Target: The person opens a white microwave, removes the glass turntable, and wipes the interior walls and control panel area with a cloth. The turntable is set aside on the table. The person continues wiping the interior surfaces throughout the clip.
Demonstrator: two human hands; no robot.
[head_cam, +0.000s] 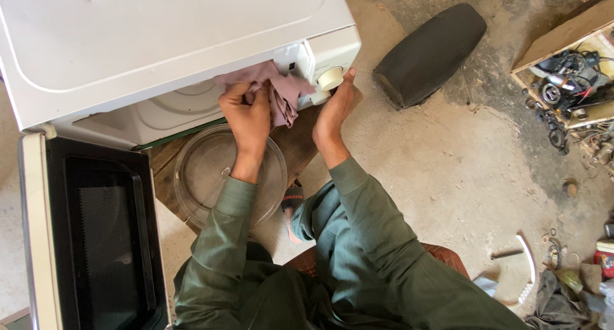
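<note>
Filling the far left, a white microwave stands with its door swung open toward the near left. Below its front lies a round glass turntable plate. The left hand clutches a mauve cloth against the control panel; the right hand, fingers together, presses flat beside the cream knob.
</note>
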